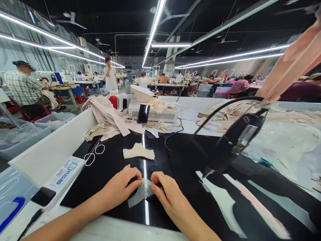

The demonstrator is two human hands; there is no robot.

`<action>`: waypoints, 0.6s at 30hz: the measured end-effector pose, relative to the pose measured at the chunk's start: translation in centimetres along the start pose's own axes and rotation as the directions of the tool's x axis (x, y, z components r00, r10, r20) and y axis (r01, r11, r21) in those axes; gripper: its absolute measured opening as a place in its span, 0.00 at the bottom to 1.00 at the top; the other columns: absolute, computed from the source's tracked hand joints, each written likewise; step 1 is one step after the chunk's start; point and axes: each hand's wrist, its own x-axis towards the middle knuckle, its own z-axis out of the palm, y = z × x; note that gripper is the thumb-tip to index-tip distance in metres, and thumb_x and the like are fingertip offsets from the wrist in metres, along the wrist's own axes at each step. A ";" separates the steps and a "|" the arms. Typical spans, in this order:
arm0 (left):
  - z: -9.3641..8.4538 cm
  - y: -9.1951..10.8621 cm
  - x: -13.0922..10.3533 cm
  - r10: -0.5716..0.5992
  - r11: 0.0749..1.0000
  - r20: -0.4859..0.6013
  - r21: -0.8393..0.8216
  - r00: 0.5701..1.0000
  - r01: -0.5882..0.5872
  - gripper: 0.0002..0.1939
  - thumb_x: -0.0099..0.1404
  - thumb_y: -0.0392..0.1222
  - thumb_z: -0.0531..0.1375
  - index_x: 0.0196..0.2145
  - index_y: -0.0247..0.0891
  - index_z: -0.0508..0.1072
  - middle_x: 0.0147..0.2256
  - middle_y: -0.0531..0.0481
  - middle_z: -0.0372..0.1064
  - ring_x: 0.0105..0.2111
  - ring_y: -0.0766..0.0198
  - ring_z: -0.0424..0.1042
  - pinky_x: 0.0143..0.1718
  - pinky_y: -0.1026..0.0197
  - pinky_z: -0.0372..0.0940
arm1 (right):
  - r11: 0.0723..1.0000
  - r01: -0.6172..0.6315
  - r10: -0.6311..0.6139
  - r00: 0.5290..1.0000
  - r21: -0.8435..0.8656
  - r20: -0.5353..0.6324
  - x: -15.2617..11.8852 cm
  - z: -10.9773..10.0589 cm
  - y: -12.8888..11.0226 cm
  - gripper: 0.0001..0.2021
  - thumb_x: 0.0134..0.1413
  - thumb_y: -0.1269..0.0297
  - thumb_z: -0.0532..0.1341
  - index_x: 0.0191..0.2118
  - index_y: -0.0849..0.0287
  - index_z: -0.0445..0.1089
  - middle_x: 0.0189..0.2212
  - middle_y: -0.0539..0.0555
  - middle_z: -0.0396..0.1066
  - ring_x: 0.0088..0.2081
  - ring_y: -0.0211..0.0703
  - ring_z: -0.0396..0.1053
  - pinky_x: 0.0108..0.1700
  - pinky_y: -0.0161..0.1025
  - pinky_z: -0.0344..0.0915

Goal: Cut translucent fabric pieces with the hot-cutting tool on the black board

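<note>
Both hands meet over a glossy black work surface [107, 164]. My left hand [126, 182] pinches the upper left part of a small translucent piece of fabric [137, 198], thumb against fingers. Facing it, my right hand [165, 189] grips the same piece near its right side, the fingertips a short gap from the left ones. The fabric hangs down toward the front edge. Beyond the hands lies a stack of cream curved pieces [139, 151].
Scissors [94, 154] lie at the left beside a white box [66, 170] and a phone [43, 196]. A black handheld machine [233, 144] hangs at the right above pale cut strips [223, 201]. Pink fabric [107, 113] is heaped behind. People work beyond the table.
</note>
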 end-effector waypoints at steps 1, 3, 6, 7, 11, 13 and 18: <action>0.0 0.0 0.1 -0.011 1.000 -0.013 -0.009 1.000 0.011 0.06 0.72 0.39 0.55 0.36 0.41 0.70 0.35 0.54 0.72 0.37 0.62 0.69 0.48 0.58 0.64 | 0.998 -0.043 0.042 0.999 0.038 0.025 0.3 -0.1 0.0 0.06 0.68 0.61 0.56 0.38 0.52 0.68 0.32 0.48 0.74 0.34 0.41 0.73 0.36 0.35 0.71; 0.0 -0.1 0.3 -0.034 0.999 -0.044 -0.040 0.998 0.033 0.06 0.71 0.40 0.55 0.35 0.40 0.70 0.33 0.54 0.71 0.35 0.64 0.69 0.41 0.62 0.65 | 0.991 -0.095 0.090 0.995 0.090 0.053 1.1 -0.3 0.0 0.09 0.67 0.61 0.56 0.34 0.53 0.67 0.29 0.47 0.71 0.30 0.39 0.70 0.32 0.33 0.68; -0.2 -0.4 1.4 -0.053 0.995 -0.089 -0.089 0.995 0.045 0.03 0.68 0.39 0.57 0.37 0.39 0.70 0.33 0.54 0.71 0.34 0.65 0.71 0.38 0.64 0.66 | 0.994 -0.077 0.076 0.997 0.076 0.018 2.6 -0.5 0.5 0.10 0.66 0.61 0.56 0.32 0.54 0.68 0.27 0.47 0.71 0.29 0.40 0.69 0.31 0.33 0.66; -0.4 -0.5 1.9 -0.058 0.994 -0.105 -0.099 0.993 0.047 0.03 0.67 0.39 0.57 0.38 0.39 0.70 0.33 0.54 0.71 0.34 0.65 0.71 0.38 0.65 0.66 | 0.995 -0.073 0.074 0.997 0.064 -0.004 3.2 -0.4 0.7 0.10 0.66 0.61 0.55 0.33 0.54 0.69 0.28 0.48 0.72 0.29 0.40 0.69 0.32 0.34 0.66; -1.7 -0.9 4.8 -0.078 0.995 -0.193 -0.068 0.978 0.066 0.09 0.67 0.40 0.56 0.46 0.39 0.68 0.36 0.52 0.70 0.32 0.65 0.71 0.34 0.65 0.67 | 0.998 -0.065 0.062 0.993 -0.026 -0.104 6.2 0.1 1.5 0.11 0.67 0.60 0.55 0.37 0.54 0.73 0.33 0.52 0.75 0.34 0.44 0.72 0.38 0.38 0.68; -2.7 -0.9 6.3 -0.077 0.997 -0.248 -0.008 0.966 0.078 0.10 0.68 0.41 0.56 0.47 0.40 0.68 0.37 0.52 0.70 0.32 0.65 0.70 0.35 0.64 0.66 | 0.992 -0.070 0.056 0.989 -0.102 -0.135 7.9 0.5 1.8 0.11 0.67 0.60 0.55 0.38 0.54 0.74 0.33 0.52 0.75 0.36 0.45 0.72 0.39 0.40 0.68; -4.3 -1.3 8.9 -0.053 0.976 -0.288 0.186 0.956 0.110 0.12 0.68 0.39 0.58 0.49 0.41 0.68 0.33 0.55 0.70 0.33 0.62 0.71 0.39 0.60 0.64 | 0.942 -0.094 0.055 0.990 -0.323 -0.128 11.0 1.8 2.8 0.07 0.67 0.62 0.60 0.41 0.58 0.74 0.38 0.52 0.75 0.41 0.44 0.73 0.46 0.46 0.71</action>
